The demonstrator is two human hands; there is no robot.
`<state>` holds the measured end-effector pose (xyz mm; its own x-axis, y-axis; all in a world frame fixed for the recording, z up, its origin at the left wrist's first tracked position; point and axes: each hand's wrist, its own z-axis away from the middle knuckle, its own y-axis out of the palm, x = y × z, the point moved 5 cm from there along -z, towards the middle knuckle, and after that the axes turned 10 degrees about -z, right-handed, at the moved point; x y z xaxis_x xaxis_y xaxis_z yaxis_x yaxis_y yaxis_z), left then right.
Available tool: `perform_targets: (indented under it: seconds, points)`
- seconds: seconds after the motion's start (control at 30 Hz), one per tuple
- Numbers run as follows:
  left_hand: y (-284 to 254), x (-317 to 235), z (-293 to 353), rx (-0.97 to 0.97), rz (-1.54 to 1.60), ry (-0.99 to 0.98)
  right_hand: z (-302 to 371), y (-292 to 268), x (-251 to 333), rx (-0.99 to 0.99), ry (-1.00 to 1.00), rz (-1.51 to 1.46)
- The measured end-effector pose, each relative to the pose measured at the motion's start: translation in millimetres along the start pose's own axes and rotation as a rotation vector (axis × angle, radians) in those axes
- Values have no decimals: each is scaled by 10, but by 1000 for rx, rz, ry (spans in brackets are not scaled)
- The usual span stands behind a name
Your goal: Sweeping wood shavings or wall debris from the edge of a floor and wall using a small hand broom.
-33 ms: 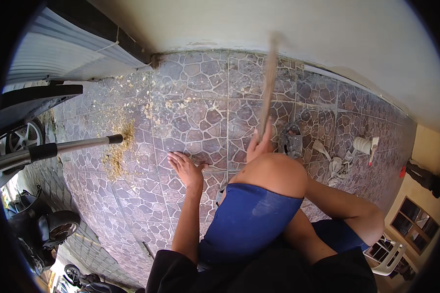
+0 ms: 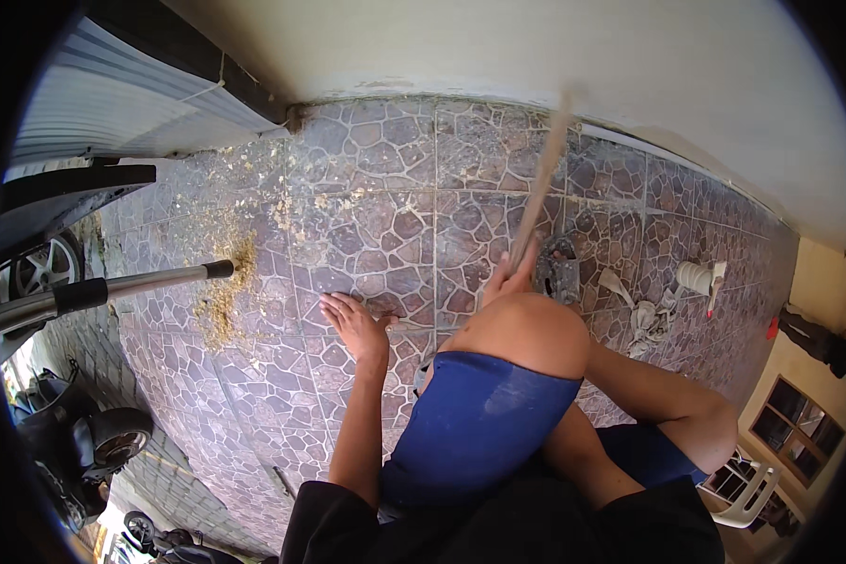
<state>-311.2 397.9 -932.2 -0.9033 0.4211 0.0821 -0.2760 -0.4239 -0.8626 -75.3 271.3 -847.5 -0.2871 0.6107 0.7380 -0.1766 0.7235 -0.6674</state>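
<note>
My right hand (image 2: 510, 279), partly hidden behind my bent knee (image 2: 517, 334), is closed around the lower end of a long wooden stick (image 2: 546, 179). The stick slants up from the hand toward the pale wall, its far end blurred. To the right of that hand a grey, stained container (image 2: 561, 273) rests on the floor. My left hand (image 2: 357, 329) reaches down over the patterned floor tiles (image 2: 376, 230), palm down with its fingers extended and thumb out to the side. Nothing shows in its grasp, though what lies under the palm is hidden.
Yellowish crumbs (image 2: 226, 296) are scattered at the left, beside a metal pole (image 2: 155, 281) with a black tip. A crumpled rag (image 2: 650, 324) and a white roll (image 2: 695, 277) lie at the right. Motorbikes (image 2: 75, 432) stand at the left, a white chair (image 2: 747, 493) at the lower right.
The wooden stick's far end has swung to the right, and my right hand has shifted slightly right with it. My left hand is nearly still.
</note>
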Motion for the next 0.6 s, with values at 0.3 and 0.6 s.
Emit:
perform_targets:
  seconds: [0.3, 0.6]
  points:
    - [-13, -197, -68, -17, -34, 37, -323, 554, -427, 300, 204, 207]
    - [51, -86, -53, 0, -103, 23, 227, 694, 320, 613, 121, 63]
